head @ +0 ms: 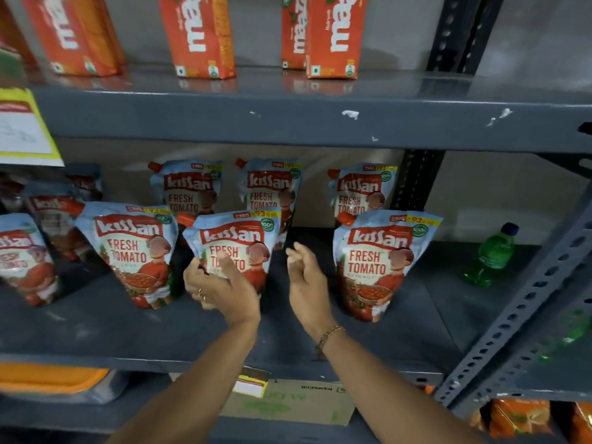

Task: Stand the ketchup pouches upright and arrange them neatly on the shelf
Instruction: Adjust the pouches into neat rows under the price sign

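Observation:
Several pale blue Kissan ketchup pouches with red caps stand on the grey middle shelf (102,328). The front row holds a left pouch (134,251), a middle pouch (237,238) and a right pouch (378,261). Three more stand behind them, one at back left (187,187). My left hand (217,290) grips the lower left part of the middle front pouch, which stands upright. Just right of that pouch, my right hand (304,280) hovers with fingers loosely curled, holding nothing.
A green plastic bottle (493,254) stands at the shelf's right end. More pouches (25,257) crowd the far left. Orange cartons (198,36) fill the shelf above. A slotted grey upright (525,299) slants down the right side. A cardboard box (288,402) sits below.

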`<act>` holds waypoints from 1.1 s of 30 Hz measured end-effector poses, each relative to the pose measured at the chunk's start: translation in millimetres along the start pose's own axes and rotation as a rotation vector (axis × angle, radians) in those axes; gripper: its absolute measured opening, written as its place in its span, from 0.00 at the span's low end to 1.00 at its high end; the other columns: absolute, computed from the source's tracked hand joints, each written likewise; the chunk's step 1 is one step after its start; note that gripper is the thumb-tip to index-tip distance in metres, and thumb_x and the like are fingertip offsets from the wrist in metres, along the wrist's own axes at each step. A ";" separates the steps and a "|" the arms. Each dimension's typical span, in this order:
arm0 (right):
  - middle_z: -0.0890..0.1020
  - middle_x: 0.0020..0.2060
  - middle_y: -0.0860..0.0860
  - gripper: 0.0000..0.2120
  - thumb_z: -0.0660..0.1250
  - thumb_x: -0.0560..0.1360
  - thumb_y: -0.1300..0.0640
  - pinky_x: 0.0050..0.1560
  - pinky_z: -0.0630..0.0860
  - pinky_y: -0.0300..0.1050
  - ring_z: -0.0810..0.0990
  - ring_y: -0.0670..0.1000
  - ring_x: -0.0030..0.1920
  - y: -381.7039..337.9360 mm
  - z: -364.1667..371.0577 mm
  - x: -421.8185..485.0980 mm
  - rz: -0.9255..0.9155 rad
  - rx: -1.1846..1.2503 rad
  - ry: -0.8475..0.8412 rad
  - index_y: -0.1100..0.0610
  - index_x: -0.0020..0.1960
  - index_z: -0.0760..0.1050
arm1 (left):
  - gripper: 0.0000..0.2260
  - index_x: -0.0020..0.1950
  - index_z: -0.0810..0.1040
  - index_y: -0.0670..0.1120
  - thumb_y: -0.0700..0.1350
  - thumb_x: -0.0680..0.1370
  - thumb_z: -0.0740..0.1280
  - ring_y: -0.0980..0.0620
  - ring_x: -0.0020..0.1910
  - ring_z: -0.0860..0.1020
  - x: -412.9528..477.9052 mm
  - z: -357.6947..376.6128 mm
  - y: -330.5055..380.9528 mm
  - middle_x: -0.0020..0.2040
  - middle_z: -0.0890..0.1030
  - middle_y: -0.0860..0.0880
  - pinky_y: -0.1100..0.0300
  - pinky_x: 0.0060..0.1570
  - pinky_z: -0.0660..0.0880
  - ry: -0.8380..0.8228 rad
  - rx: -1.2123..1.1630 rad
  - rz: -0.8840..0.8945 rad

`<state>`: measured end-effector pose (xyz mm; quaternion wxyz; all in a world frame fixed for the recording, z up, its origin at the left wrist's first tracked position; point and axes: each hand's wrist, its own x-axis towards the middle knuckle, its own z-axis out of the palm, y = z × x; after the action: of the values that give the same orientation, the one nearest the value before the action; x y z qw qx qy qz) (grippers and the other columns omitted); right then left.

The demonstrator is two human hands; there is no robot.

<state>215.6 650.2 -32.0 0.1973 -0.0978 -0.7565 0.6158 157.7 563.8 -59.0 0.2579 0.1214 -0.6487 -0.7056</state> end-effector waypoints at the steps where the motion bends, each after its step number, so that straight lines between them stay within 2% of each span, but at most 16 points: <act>1: 0.74 0.61 0.47 0.18 0.54 0.81 0.56 0.63 0.67 0.36 0.70 0.44 0.62 -2.3 10.0 6.8 0.056 0.021 -0.017 0.57 0.70 0.66 | 0.31 0.69 0.60 0.41 0.62 0.76 0.57 0.40 0.67 0.69 11.2 -4.7 -2.1 0.68 0.65 0.37 0.45 0.66 0.70 -0.010 0.022 -0.064; 3: 0.76 0.62 0.50 0.15 0.54 0.80 0.55 0.66 0.70 0.47 0.74 0.49 0.62 -2.6 27.3 19.2 0.159 0.099 -0.042 0.54 0.65 0.70 | 0.25 0.65 0.67 0.34 0.54 0.79 0.59 0.36 0.61 0.72 31.8 -12.3 -1.3 0.64 0.69 0.31 0.47 0.60 0.73 -0.047 0.037 -0.052; 4: 0.78 0.62 0.53 0.13 0.54 0.80 0.55 0.65 0.72 0.51 0.76 0.52 0.61 -3.4 34.5 23.4 0.208 0.151 -0.042 0.53 0.62 0.73 | 0.22 0.57 0.70 0.31 0.52 0.79 0.59 0.34 0.53 0.75 41.4 -16.3 -1.8 0.57 0.73 0.29 0.47 0.51 0.75 -0.079 0.029 0.012; 5: 0.79 0.60 0.55 0.12 0.54 0.80 0.55 0.64 0.74 0.52 0.78 0.53 0.59 -5.3 40.6 26.1 0.252 0.201 -0.032 0.53 0.58 0.74 | 0.19 0.49 0.71 0.32 0.51 0.79 0.59 0.37 0.44 0.77 49.2 -20.7 1.1 0.47 0.76 0.32 0.53 0.41 0.77 -0.113 0.020 0.067; 6: 0.80 0.59 0.56 0.12 0.54 0.81 0.55 0.62 0.75 0.53 0.79 0.53 0.58 -5.8 45.0 28.2 0.283 0.239 -0.020 0.54 0.57 0.75 | 0.16 0.44 0.70 0.36 0.50 0.79 0.60 0.45 0.37 0.75 54.1 -24.0 6.8 0.39 0.75 0.40 0.63 0.34 0.75 -0.142 0.008 0.100; 7: 0.81 0.58 0.56 0.13 0.54 0.81 0.55 0.60 0.77 0.51 0.79 0.53 0.57 -6.1 47.5 28.9 0.299 0.270 -0.008 0.55 0.57 0.75 | 0.12 0.45 0.69 0.40 0.49 0.79 0.61 0.52 0.35 0.72 59.8 -26.0 9.7 0.36 0.72 0.47 0.69 0.32 0.71 -0.171 0.003 0.111; 9: 0.81 0.56 0.55 0.13 0.54 0.81 0.56 0.51 0.78 0.46 0.80 0.51 0.53 -6.6 47.8 29.1 0.305 0.312 0.027 0.57 0.57 0.75 | 0.10 0.49 0.69 0.43 0.49 0.78 0.64 0.57 0.38 0.72 67.1 -25.9 12.2 0.38 0.71 0.52 0.73 0.36 0.71 -0.210 -0.063 0.076; 11: 0.82 0.52 0.53 0.12 0.54 0.81 0.56 0.41 0.74 0.41 0.79 0.46 0.46 -6.1 45.9 31.7 0.318 0.329 0.082 0.57 0.55 0.75 | 0.13 0.55 0.70 0.43 0.50 0.77 0.66 0.58 0.40 0.74 69.4 -24.8 15.1 0.42 0.74 0.51 0.71 0.37 0.73 -0.270 -0.116 0.046; 12: 0.81 0.50 0.53 0.12 0.54 0.81 0.56 0.39 0.73 0.41 0.79 0.46 0.44 -5.3 45.7 33.8 0.328 0.341 0.114 0.56 0.54 0.75 | 0.13 0.54 0.72 0.44 0.51 0.77 0.66 0.59 0.40 0.76 69.8 -24.7 16.3 0.42 0.75 0.50 0.71 0.37 0.73 -0.312 -0.105 0.054; 13: 0.82 0.50 0.53 0.11 0.54 0.81 0.57 0.40 0.74 0.42 0.79 0.47 0.44 -5.1 45.2 36.2 0.344 0.357 0.143 0.56 0.52 0.75 | 0.10 0.48 0.73 0.45 0.52 0.77 0.65 0.61 0.38 0.77 71.0 -24.1 15.7 0.40 0.76 0.50 0.71 0.36 0.73 -0.356 -0.074 0.064; 15: 0.82 0.50 0.55 0.11 0.54 0.80 0.57 0.48 0.79 0.49 0.81 0.52 0.47 -6.1 43.3 40.6 0.375 0.390 0.190 0.55 0.49 0.75 | 0.12 0.38 0.69 0.48 0.52 0.77 0.64 0.63 0.32 0.77 69.8 -21.7 19.2 0.35 0.75 0.51 0.69 0.34 0.73 -0.411 -0.055 0.045; 17: 0.83 0.49 0.55 0.11 0.55 0.80 0.57 0.52 0.80 0.52 0.82 0.53 0.47 -6.3 39.1 41.2 0.384 0.411 0.225 0.54 0.48 0.75 | 0.11 0.38 0.69 0.48 0.51 0.77 0.64 0.60 0.32 0.79 67.8 -18.0 21.8 0.36 0.78 0.52 0.65 0.35 0.76 -0.460 -0.075 -0.011; 20: 0.83 0.43 0.52 0.11 0.55 0.80 0.58 0.43 0.80 0.46 0.82 0.49 0.41 -4.3 30.5 38.2 0.365 0.436 0.268 0.54 0.46 0.75 | 0.09 0.40 0.72 0.49 0.50 0.78 0.64 0.63 0.31 0.82 62.5 -10.9 25.5 0.38 0.81 0.52 0.65 0.34 0.77 -0.504 -0.154 -0.099; 23: 0.82 0.41 0.51 0.10 0.56 0.80 0.59 0.38 0.78 0.42 0.81 0.47 0.39 -2.3 25.4 36.9 0.341 0.459 0.320 0.56 0.47 0.75 | 0.09 0.40 0.72 0.48 0.49 0.78 0.64 0.63 0.30 0.82 56.6 -3.3 28.7 0.38 0.81 0.51 0.65 0.32 0.78 -0.530 -0.206 -0.137; 30: 0.82 0.43 0.52 0.11 0.55 0.80 0.59 0.41 0.78 0.43 0.81 0.49 0.42 2.3 15.1 35.6 0.323 0.456 0.381 0.54 0.44 0.75 | 0.08 0.40 0.71 0.48 0.47 0.79 0.63 0.63 0.28 0.81 47.0 3.6 35.5 0.38 0.79 0.50 0.69 0.27 0.77 -0.571 -0.265 -0.171; 33: 0.82 0.44 0.53 0.10 0.55 0.80 0.59 0.43 0.79 0.45 0.81 0.49 0.42 2.4 16.7 34.6 0.319 0.461 0.366 0.55 0.46 0.74 | 0.07 0.41 0.72 0.48 0.48 0.79 0.63 0.64 0.30 0.82 48.6 2.9 33.9 0.39 0.80 0.51 0.69 0.28 0.77 -0.574 -0.246 -0.162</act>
<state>177.2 649.4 -30.9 0.2480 -0.2768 -0.5245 0.7660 122.5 540.1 -17.5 0.0199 -0.0635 -0.5928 -0.8026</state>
